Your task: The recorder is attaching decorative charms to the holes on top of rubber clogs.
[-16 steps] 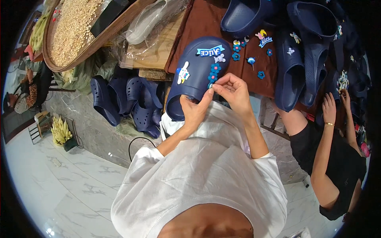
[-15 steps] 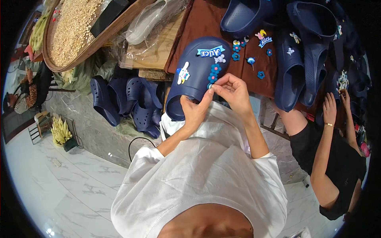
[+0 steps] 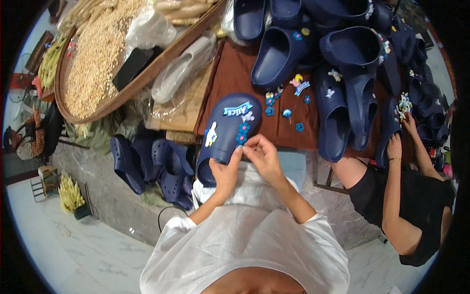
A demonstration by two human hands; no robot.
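Observation:
A navy clog (image 3: pixel 224 139) stands upright before me at the table's edge. On it are a ribbon-shaped lettered charm (image 3: pixel 238 109), a small white figure charm (image 3: pixel 248 116), a white-and-yellow figure charm (image 3: pixel 211 134) and a row of blue flower charms (image 3: pixel 243 131). My left hand (image 3: pixel 224 177) grips the clog at its opening, its fingers partly hidden inside and its thumb toward the right side. With pinched fingers, my right hand (image 3: pixel 264 159) holds a small blue charm at the clog's right edge, mostly covered by the fingertips.
Loose charms (image 3: pixel 300 127) lie on the brown tabletop (image 3: pixel 293 139). More navy clogs (image 3: pixel 334 117) are piled to the right, where a co-worker's hands (image 3: pixel 395 147) work. A grain-filled basket (image 3: pixel 88 117) stands at far left; other clogs (image 3: pixel 128 169) sit below the table.
My view has shifted, so more of the tabletop and basket shows. Both my hands stay at the same clog. The co-worker's nearer hand has moved onto a clog.

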